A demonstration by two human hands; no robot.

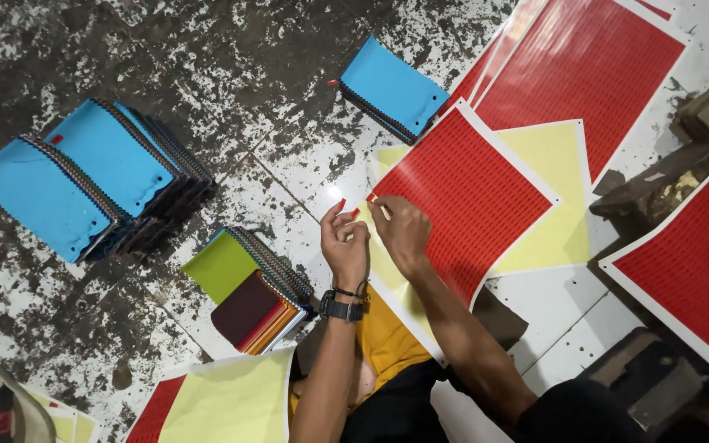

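Observation:
My left hand (345, 239) wears a black wristwatch and pinches a small red sticker (340, 205) between thumb and fingers. My right hand (400, 230) rests its fingertips on the near corner of a red sticker sheet (461, 193), pinching at a tiny red sticker on its edge. The sheet lies on pale yellow backing paper (555, 197) over my lap. Both hands are close together above the sheet's left corner.
Stacks of blue-covered sample booklets (84, 176) lie at the left and one blue booklet (391, 86) at the top. A green and maroon booklet stack (248, 287) sits near my left wrist. More red sheets (592, 66) lie at the top right and the right edge (695, 262). The floor is stained tile.

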